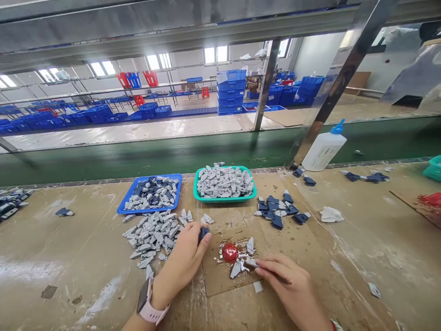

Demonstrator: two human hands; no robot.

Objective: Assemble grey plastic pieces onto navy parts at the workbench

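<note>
My left hand [184, 262] is closed round a small dark blue plastic part [203, 233], held just left of a brown cardboard pad [220, 276]. A smartwatch [146, 303] sits on that wrist. My right hand [291, 287] pinches a small grey part [251, 262] at the pad's right side. On the pad lies a red cap [229, 252] with a few grey pieces [237, 268] around it. A heap of loose grey parts [153, 232] lies to the left of my left hand.
A blue tray [151, 195] holds mixed blue and grey parts; a green tray [224, 184] holds grey ones. Dark blue parts [279, 209] lie scattered to the right. A white glue bottle [324, 148] leans by a metal post. A green conveyor belt [172, 156] runs behind the bench.
</note>
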